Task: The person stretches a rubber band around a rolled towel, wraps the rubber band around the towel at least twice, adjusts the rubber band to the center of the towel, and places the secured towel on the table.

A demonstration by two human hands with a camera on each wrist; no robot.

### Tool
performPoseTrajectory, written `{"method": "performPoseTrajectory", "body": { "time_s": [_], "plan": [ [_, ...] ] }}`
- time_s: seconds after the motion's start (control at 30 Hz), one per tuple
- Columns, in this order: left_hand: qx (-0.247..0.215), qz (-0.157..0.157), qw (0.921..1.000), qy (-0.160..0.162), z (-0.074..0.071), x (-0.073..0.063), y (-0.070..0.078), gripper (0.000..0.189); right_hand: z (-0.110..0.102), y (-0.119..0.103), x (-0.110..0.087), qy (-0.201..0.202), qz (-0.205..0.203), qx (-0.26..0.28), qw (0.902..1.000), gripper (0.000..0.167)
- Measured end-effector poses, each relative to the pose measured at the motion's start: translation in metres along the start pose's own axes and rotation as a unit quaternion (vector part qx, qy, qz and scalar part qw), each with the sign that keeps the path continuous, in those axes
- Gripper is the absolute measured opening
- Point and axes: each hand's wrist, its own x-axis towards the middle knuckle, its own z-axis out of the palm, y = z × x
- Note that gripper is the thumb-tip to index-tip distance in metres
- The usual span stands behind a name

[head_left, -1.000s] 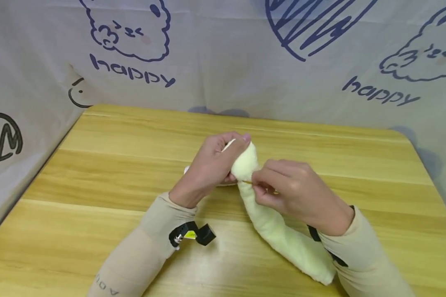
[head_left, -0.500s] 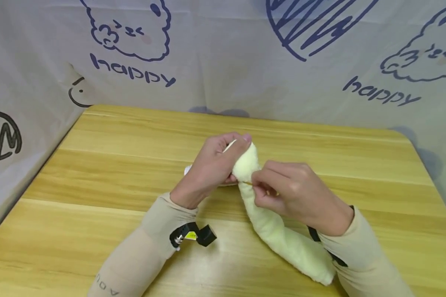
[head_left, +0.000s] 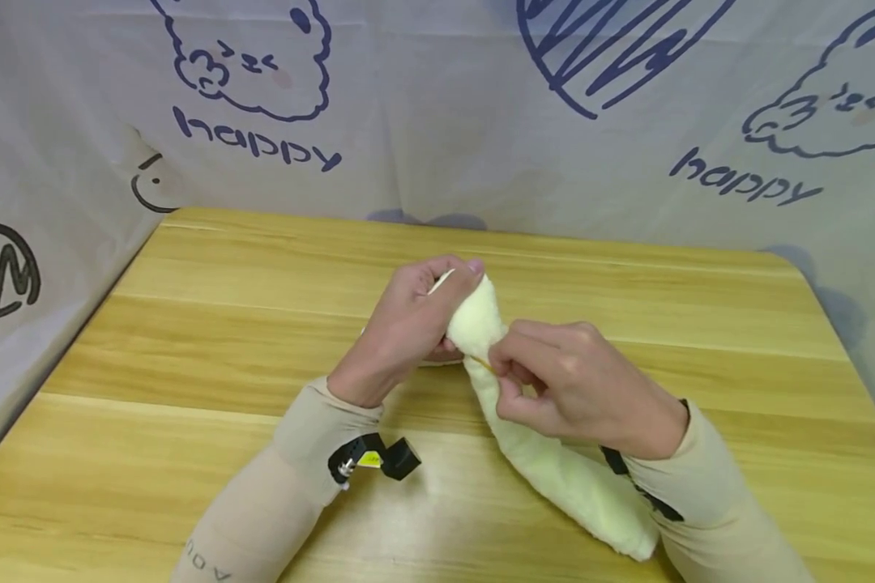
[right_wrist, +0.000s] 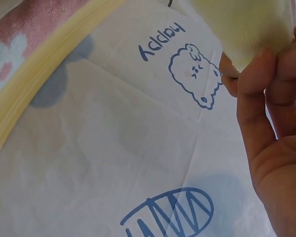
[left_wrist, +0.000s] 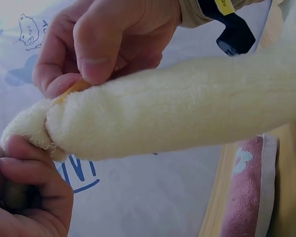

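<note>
A long cream fleecy towel roll (head_left: 554, 470) is bent over near its upper end and slants down to the right. My left hand (head_left: 411, 328) grips the bent-over top (head_left: 475, 316), thumb along its upper side. A thin orange-yellow rubber band (head_left: 484, 364) crosses the roll just below this fold. The fingertips of my right hand (head_left: 576, 380) pinch the band at the roll's right side. In the left wrist view the rubber band (left_wrist: 71, 92) runs from under the right thumb into the crease of the roll. The band's far side is hidden.
A pink towel (left_wrist: 244, 190) with a pale flower and white edge lies on the wooden table (head_left: 211, 340), mostly hidden behind the left hand in the head view. A white cloth (head_left: 408, 162) with blue drawings hangs behind. A black wrist camera (head_left: 401, 459) juts from the left sleeve.
The fingers of my right hand have shifted slightly down, and more of the stretched rubber band shows beside the roll. The left hand keeps its grip, tilted a little to the left.
</note>
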Motion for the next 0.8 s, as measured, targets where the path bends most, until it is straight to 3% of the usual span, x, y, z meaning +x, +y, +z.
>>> {"method": "performPoseTrajectory", "body": {
  "time_s": [0.3, 0.5, 0.8],
  "plan": [
    [-0.004, 0.019, 0.9997, 0.015, -0.002, 0.001, 0.001, 0.036, 0.004, 0.0, 0.003, 0.022, -0.023, -0.028, 0.9991, 0.019],
    [0.005, 0.045, 0.998, 0.045, -0.004, 0.002, 0.0, 0.034, 0.006, -0.004, 0.003, 0.005, -0.014, -0.033, 0.9993, 0.018],
    [0.006, 0.049, 0.9959, 0.076, -0.008, 0.004, 0.002, 0.034, 0.011, -0.006, 0.004, 0.001, -0.021, -0.037, 0.9991, 0.018]
  ]
}}
